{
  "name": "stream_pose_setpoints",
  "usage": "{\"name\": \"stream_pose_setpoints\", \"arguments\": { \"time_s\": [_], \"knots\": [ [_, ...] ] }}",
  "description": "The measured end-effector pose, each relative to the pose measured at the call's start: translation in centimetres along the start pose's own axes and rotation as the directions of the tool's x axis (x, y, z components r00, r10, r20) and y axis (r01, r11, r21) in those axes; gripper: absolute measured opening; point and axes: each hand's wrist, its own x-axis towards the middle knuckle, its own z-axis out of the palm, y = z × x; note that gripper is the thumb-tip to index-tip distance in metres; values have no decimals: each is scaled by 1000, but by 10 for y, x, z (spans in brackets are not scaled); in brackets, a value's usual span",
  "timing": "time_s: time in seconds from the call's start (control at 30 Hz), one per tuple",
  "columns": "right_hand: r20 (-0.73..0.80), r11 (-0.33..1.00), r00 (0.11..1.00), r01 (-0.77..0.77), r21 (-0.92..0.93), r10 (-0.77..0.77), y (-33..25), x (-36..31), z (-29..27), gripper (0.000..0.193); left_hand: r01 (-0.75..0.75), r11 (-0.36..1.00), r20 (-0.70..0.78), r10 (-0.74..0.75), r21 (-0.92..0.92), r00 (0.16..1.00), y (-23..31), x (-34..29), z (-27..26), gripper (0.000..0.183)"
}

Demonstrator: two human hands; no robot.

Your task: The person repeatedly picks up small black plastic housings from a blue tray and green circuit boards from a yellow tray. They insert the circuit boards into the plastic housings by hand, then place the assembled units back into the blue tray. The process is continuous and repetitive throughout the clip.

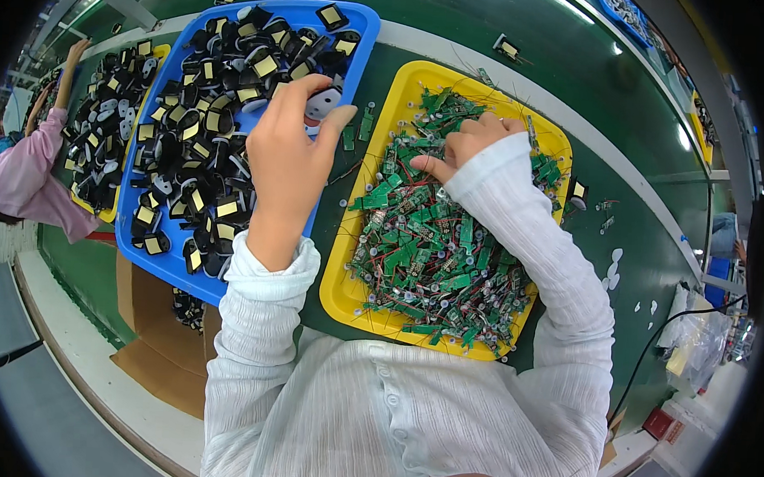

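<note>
My left hand is raised over the right side of a blue tray. Between its thumb and fingers it grips a small grey-and-black plastic casing with dark holes in its pale face. Many black casings with cream-coloured pads are heaped in that tray. My right hand reaches into a yellow tray, its fingers curled down among green circuit boards with thin wires. What these fingers pinch, if anything, is hidden beneath the hand.
Further left, a person in a pink sleeve is beside another yellow tray of casings. A cardboard box stands below the blue tray. Loose casings, small boards and white discs lie on the green table.
</note>
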Motion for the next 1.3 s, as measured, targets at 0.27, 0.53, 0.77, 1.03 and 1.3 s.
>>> {"name": "stream_pose_setpoints", "arguments": {
  "time_s": [0.27,0.53,0.77,1.03,1.3],
  "knots": [
    [-604,837,797,350,421,-29,27,-8,17,15,415,722,356,-245,-554,902,25,-15,0,29],
    [-152,98,978,139,985,145,2,-73,-3,12,574,507,623,-91,-642,777,49,-36,4,32],
    [-83,81,984,71,994,155,1,-76,10,13,514,423,590,62,-746,805,46,-42,9,27],
    [-19,58,992,12,998,127,2,-74,10,15,193,646,373,154,-739,915,45,-39,12,24],
    [10,79,990,-21,997,140,2,-72,10,17,110,672,327,206,-733,922,45,-40,12,23]
  ]
}}
